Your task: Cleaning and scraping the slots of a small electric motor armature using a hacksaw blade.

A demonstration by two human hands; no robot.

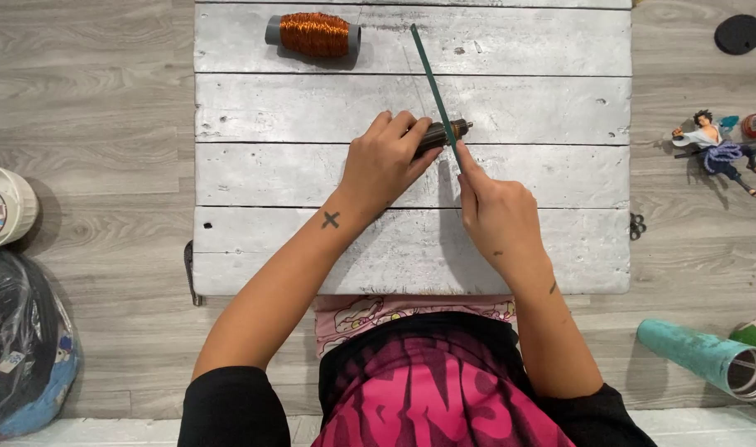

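Seen from above: a whitewashed plank tabletop (312, 178) set on a grey wood floor (96, 116). At the far edge of the tabletop, a spool of copper wire (314, 34) lying on its side, well apart from both hands. Out on the floor to the right, a small figurine (717, 149), a black disc (738, 34), a teal metal tumbler (709, 358) lying on its side, and a small dark ring-shaped bit (637, 225) just off the tabletop edge. To the left, a white bowl (5, 205) and a plastic bag (22, 348) of things. Nothing lying between the hands and the spool; bare planks all around them.

Near the middle of the tabletop, a short dark cylinder (441, 132), lying roughly level and pointing right, with its metal tip showing. Left hand (384, 159) palm down, fingers curled over the cylinder's left end, grip clenched on it, wrist straight, forearm angling in from the lower left. Right hand (498, 211) coming up from below, forefinger stretched out along a long thin green rod (434, 83), grip pinched on its lower end. Rod slanting up and to the left, crossing over the cylinder near its tip and touching it there, far end reaching close to the spool's level.
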